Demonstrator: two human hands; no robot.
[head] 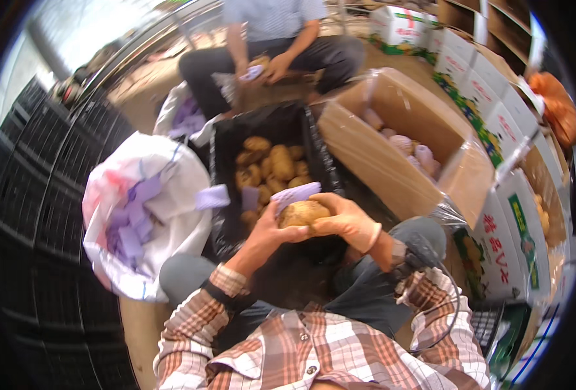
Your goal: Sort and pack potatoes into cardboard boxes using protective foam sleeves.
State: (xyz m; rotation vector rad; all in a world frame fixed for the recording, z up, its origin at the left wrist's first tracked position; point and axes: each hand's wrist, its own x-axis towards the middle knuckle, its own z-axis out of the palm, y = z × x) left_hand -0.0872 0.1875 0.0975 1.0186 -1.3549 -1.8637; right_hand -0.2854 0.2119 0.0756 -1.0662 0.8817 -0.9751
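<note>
A large potato (303, 214) is held between my two hands above the near part of a black-lined crate (324, 161). My left hand (268, 234) grips the potato's left side, together with a purple foam net sleeve (295, 193) lying against its far side. My right hand (349, 222), in a pale orange glove, holds the potato's right side. Several loose potatoes (282, 163) lie in the crate. Another purple sleeve (212, 197) is at the crate's left edge. A white woven sack (180, 214) at the left holds several folded purple sleeves (134, 219).
An open cardboard box (380, 170) with sleeved potatoes (422, 156) stands at the right. Printed white cartons (502, 243) line the right side, black plastic crates (39, 195) the left. A co-worker (273, 44) sits opposite, both hands on a potato and a sleeve.
</note>
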